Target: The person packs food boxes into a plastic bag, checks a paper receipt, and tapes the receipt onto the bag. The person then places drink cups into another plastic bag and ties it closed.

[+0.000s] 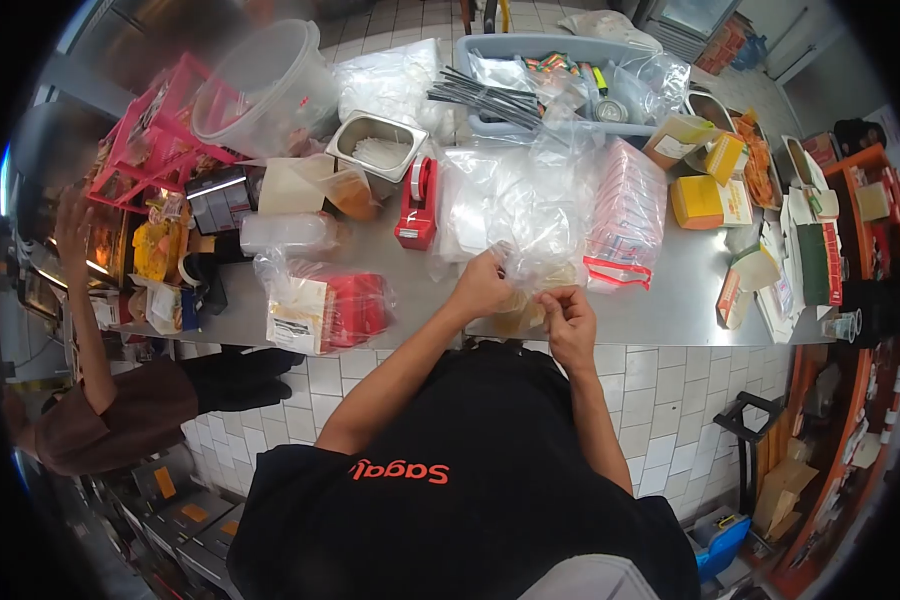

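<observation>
My left hand [483,286] is closed, its thumb and fingers pinching the edge of a clear plastic bag [526,272] near the table's front edge. Just right of it, my right hand [571,328] has its fingertips pressed together at the same bag. Something pale yellow [518,314] shows in or under the bag between both hands; its kind cannot be made out. Behind the hands lies a pile of clear plastic bags [490,200]. A red tape dispenser [417,210] stands left of the pile, and a plastic-wrapped stack of pink-and-white packs [627,212] lies right of it.
On the steel table [685,290] are a bagged red-and-cream pack [330,312], a steel pan [376,146], yellow boxes [712,201] and a grey bin [480,48] with black sticks [485,95]. A pink crate [150,150] and clear bucket [260,90] stand left. Another person's arm [85,310] reaches in left.
</observation>
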`<control>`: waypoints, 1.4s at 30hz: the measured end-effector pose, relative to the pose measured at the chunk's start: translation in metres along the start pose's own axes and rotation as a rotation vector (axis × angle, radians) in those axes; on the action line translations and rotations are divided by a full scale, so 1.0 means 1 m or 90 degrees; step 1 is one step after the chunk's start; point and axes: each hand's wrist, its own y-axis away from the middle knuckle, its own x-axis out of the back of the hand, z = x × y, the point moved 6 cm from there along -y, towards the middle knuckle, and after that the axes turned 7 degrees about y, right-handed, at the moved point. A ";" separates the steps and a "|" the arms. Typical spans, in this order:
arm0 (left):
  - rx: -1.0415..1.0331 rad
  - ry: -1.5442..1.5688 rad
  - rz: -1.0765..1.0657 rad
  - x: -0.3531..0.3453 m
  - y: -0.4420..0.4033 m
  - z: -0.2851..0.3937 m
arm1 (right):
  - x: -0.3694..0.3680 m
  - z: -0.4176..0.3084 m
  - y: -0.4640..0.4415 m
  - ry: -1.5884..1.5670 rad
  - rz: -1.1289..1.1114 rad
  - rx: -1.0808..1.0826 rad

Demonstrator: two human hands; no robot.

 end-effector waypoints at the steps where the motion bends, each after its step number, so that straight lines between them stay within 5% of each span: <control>1: 0.000 0.002 0.004 0.002 -0.004 0.005 | -0.004 -0.004 0.001 0.039 -0.047 0.064; 3: 0.104 -0.229 0.019 0.012 -0.007 0.007 | -0.019 0.000 0.020 0.083 -0.127 0.009; 6: -0.004 -0.153 0.020 0.016 -0.020 0.015 | -0.028 0.004 0.022 0.152 -0.235 -0.030; 10: 0.043 -0.135 -0.028 0.011 -0.016 0.004 | 0.004 -0.033 -0.005 0.194 -0.099 0.003; 13: 0.062 -0.190 -0.013 0.008 -0.015 0.010 | 0.004 -0.057 -0.015 0.377 -0.058 0.220; 20: 0.025 -0.271 0.038 0.002 -0.009 0.021 | -0.014 -0.056 -0.031 0.527 -0.290 0.311; 23: 0.015 -0.235 0.067 0.000 -0.009 0.015 | -0.020 -0.045 -0.036 0.652 -0.373 0.205; 29: -0.027 -0.174 0.169 -0.009 0.004 0.027 | -0.004 -0.037 -0.040 0.483 -0.426 0.215; 31: -0.069 -0.091 0.184 -0.011 0.010 0.039 | 0.015 -0.038 -0.051 0.344 -0.475 0.027; 35: -0.045 -0.060 0.152 -0.019 0.020 0.044 | 0.038 -0.076 -0.070 0.016 -0.296 0.107; 39: -0.134 -0.054 0.113 -0.026 0.027 0.064 | 0.034 -0.086 -0.076 -0.060 -0.335 0.127; 42: -0.198 0.077 0.218 -0.013 0.020 0.062 | 0.030 -0.098 -0.077 -0.127 -0.336 0.114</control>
